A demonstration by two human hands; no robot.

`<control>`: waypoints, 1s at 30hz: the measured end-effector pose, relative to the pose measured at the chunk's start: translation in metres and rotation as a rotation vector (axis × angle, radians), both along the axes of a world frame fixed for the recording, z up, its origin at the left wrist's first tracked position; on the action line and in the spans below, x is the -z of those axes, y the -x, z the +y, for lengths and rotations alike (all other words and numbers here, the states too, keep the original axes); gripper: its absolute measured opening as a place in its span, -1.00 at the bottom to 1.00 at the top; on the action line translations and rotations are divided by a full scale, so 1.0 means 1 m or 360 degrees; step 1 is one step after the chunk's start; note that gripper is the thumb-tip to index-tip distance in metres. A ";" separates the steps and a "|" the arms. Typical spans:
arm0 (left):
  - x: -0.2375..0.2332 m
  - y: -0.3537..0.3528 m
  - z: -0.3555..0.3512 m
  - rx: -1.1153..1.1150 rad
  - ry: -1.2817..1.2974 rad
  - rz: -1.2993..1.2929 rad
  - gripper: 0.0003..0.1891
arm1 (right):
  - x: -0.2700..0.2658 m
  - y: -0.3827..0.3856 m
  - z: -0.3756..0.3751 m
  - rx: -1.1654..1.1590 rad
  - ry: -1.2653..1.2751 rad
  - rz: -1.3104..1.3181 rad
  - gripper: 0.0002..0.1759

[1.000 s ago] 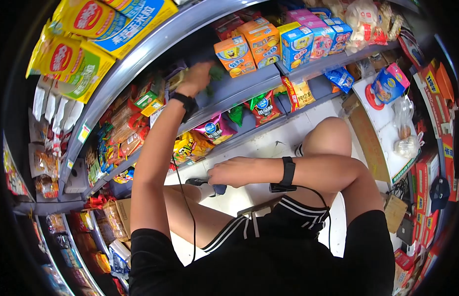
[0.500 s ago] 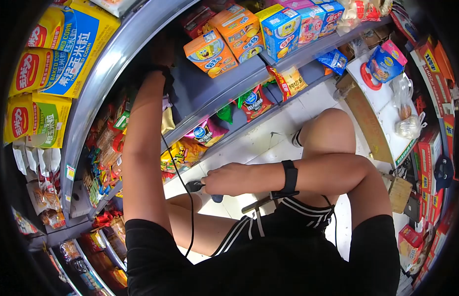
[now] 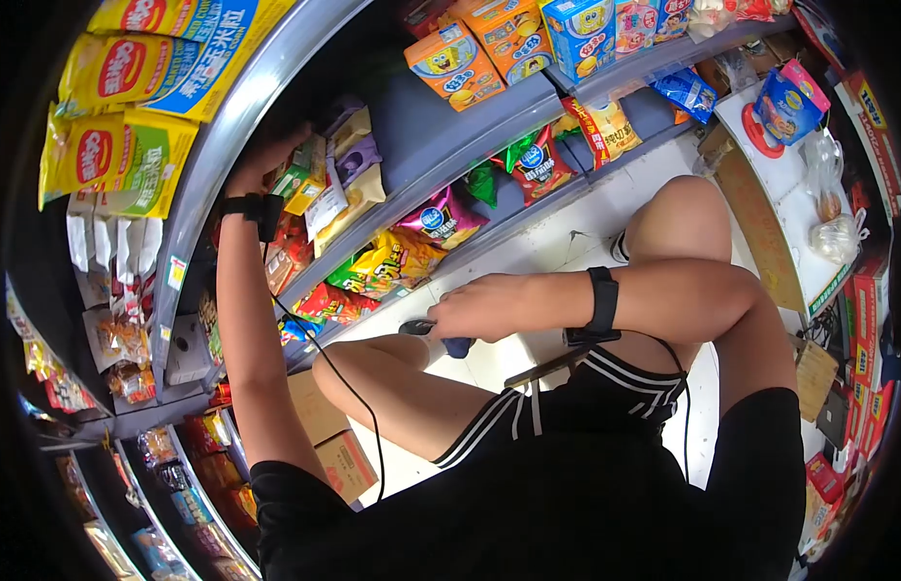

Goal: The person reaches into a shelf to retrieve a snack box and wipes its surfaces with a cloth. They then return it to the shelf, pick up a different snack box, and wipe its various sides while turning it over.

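My left hand (image 3: 268,158) reaches into the dark shelf at the upper left, beside a green and yellow box (image 3: 303,179); its fingers are dim and partly hidden, so what they hold cannot be made out. A black band with a small device (image 3: 259,212) sits on that wrist. White and purple packets (image 3: 351,160) lie just right of the box. My right hand (image 3: 473,308) is closed low over the floor, around a dark blue object (image 3: 458,346) that shows below the fingers.
Orange boxes (image 3: 454,66) and blue boxes (image 3: 578,37) stand on the upper shelf. Chip bags (image 3: 399,259) line the lower shelf. Yellow corn bags (image 3: 131,68) hang at the left. A cardboard box (image 3: 346,465) is by my leg; a black cable (image 3: 344,380) hangs down.
The view has shifted, and shelf goods sit differently in it. My left arm has moved left, and its wrist band and the box beside the hand now show. My right hand keeps its grip.
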State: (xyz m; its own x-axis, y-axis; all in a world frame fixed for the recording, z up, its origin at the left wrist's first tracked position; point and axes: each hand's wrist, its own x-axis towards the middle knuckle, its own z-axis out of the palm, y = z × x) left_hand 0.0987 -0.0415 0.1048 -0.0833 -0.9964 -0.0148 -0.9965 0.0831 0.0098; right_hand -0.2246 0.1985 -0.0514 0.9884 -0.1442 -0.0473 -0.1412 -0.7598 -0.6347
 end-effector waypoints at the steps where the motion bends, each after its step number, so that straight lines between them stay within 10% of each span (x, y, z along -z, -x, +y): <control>1: -0.006 0.010 0.009 -0.0039 -0.0057 -0.0108 -0.20 | 0.003 -0.002 0.000 0.0011 -0.0047 0.0004 -0.55; 6: 0.005 -0.004 0.005 -0.0087 -0.0291 -0.0051 -0.26 | 0.013 -0.005 -0.002 0.0032 0.0020 -0.0161 -0.60; 8: 0.026 -0.033 -0.019 -0.0303 -0.0697 0.0681 -0.17 | 0.009 -0.003 -0.005 0.0060 -0.0009 -0.0321 -0.61; 22: 0.040 -0.031 -0.023 -0.0153 -0.0154 0.0053 0.23 | -0.005 0.007 -0.008 0.0012 0.0067 -0.0004 -0.57; 30: 0.035 0.126 0.003 0.0085 -0.0021 0.0482 0.37 | 0.003 0.003 -0.012 -0.0030 0.0032 -0.0007 -0.56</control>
